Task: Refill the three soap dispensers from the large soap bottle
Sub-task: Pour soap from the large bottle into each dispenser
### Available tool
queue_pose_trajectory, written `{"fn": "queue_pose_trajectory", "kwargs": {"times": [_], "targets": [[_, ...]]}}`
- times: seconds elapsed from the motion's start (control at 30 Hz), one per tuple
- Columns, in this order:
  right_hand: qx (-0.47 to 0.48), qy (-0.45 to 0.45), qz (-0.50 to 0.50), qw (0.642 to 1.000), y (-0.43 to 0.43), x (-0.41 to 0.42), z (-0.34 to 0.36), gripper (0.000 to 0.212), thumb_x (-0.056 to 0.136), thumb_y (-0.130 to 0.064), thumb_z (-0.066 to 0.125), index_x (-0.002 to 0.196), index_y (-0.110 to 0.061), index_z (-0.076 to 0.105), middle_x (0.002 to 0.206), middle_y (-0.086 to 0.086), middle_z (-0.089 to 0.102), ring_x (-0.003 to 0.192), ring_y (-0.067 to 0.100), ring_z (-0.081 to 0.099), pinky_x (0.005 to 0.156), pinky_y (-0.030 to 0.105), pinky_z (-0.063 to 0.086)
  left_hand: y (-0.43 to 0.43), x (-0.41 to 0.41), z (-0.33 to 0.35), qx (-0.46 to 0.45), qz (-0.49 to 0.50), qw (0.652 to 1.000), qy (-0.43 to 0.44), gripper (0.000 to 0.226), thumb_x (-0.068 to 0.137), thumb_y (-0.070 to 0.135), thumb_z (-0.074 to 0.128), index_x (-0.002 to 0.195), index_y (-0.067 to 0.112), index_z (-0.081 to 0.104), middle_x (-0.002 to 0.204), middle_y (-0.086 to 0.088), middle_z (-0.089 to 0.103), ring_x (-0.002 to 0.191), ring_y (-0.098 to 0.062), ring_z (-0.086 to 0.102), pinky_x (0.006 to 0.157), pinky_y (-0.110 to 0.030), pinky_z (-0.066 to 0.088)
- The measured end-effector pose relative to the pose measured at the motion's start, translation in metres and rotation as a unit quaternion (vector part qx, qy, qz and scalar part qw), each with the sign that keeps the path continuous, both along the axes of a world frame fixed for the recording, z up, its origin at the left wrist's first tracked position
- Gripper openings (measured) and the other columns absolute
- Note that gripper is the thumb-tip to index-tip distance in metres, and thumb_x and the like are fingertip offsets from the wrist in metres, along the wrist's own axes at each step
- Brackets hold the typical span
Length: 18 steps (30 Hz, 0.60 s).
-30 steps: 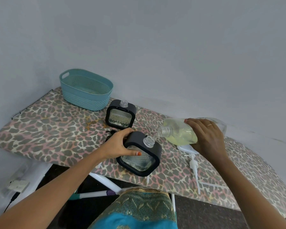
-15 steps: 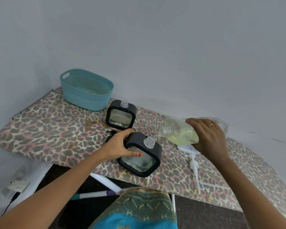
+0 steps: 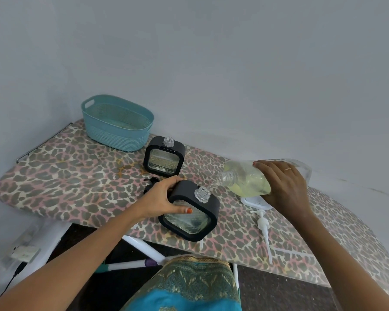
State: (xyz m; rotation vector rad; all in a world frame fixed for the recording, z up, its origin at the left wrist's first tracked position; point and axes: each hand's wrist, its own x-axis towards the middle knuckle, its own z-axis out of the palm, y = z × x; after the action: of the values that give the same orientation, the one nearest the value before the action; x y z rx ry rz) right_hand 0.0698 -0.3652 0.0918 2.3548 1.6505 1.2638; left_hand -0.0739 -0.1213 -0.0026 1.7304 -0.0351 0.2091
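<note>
An ironing board [image 3: 61,176] with a leopard-print cover stands against the wall on white legs. At its far left end sits a teal basket [image 3: 117,131]; just right of that stands a black-framed soap dispenser [image 3: 164,159], uncapped, with a black pump head [image 3: 151,181] lying in front of it. Nearer the front edge a second dispenser [image 3: 192,217] rests tilted, and to its right lie a white pump with its tube [image 3: 263,230] and a white lid [image 3: 255,203].
</note>
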Motion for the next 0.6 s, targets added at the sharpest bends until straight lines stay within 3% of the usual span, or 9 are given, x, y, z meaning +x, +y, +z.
{"fn": "queue_pose_trajectory", "kwargs": {"times": [0.2, 0.4, 0.6], "targets": [[0.001, 0.000, -0.004, 1.000, -0.0020, 0.0010, 0.0011, 0.074, 0.043, 0.002, 0.085, 0.106, -0.013, 0.050, 0.094, 0.008, 0.072, 0.080, 0.028, 0.069, 0.069, 0.033, 0.052, -0.0019, -0.0004, 0.0019, 0.002, 0.002, 1.000, 0.006, 0.060, 0.050, 0.041, 0.079, 0.102, 0.023, 0.054, 0.104, 0.004, 0.064, 0.096, 0.001, 0.062, 0.080, -0.009, 0.046], [0.001, 0.002, -0.005, 1.000, -0.0034, 0.0002, 0.0023, 0.072, 0.046, 0.000, 0.086, 0.106, -0.012, 0.049, 0.094, 0.010, 0.072, 0.080, 0.029, 0.069, 0.069, 0.035, 0.052, -0.0019, 0.0016, -0.0003, 0.017, 0.007, 1.000, 0.016, 0.049, 0.062, 0.008, 0.080, 0.101, 0.021, 0.053, 0.102, 0.005, 0.063, 0.094, 0.005, 0.061, 0.079, -0.008, 0.046], [0.002, 0.000, -0.002, 1.000, -0.0041, 0.0003, 0.0033, 0.071, 0.046, 0.001, 0.084, 0.106, -0.012, 0.050, 0.095, 0.010, 0.072, 0.080, 0.029, 0.069, 0.070, 0.035, 0.052, -0.0022, 0.0024, -0.0018, 0.024, 0.008, 1.000, 0.013, 0.047, 0.063, 0.008, 0.080, 0.099, 0.019, 0.053, 0.100, 0.004, 0.062, 0.092, 0.004, 0.061, 0.078, -0.009, 0.046]]}}
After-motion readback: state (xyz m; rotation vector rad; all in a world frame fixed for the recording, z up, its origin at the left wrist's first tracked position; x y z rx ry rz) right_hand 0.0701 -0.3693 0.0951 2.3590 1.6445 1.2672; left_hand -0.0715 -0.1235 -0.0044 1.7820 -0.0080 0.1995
